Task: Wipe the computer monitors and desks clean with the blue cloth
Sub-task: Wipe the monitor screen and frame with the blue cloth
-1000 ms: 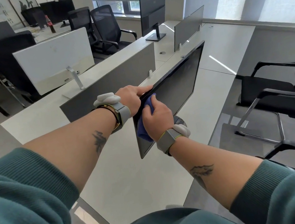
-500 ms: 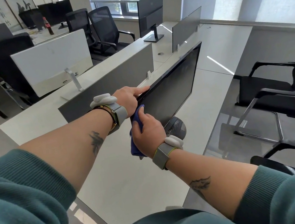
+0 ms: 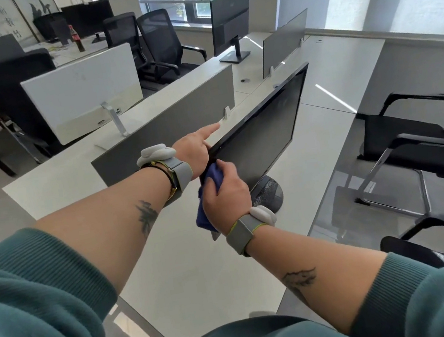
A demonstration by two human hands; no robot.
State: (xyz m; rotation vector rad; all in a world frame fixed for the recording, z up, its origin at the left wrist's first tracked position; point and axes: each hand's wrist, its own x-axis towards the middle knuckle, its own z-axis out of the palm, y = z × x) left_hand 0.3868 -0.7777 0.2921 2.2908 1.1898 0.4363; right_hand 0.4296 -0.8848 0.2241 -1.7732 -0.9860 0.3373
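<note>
Two hands: left hand (image 3: 196, 149) grips monitor (image 3: 264, 136), right hand (image 3: 226, 195) clutches blue cloth (image 3: 212, 178)

Head camera looks down and forward, apparently near the desk (image 3: 203, 274).

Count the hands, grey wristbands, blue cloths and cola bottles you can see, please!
Hands: 2 (left hand, right hand)
Grey wristbands: 2 (left wristband, right wristband)
Blue cloth: 1
Cola bottle: 1
Total: 6
</note>
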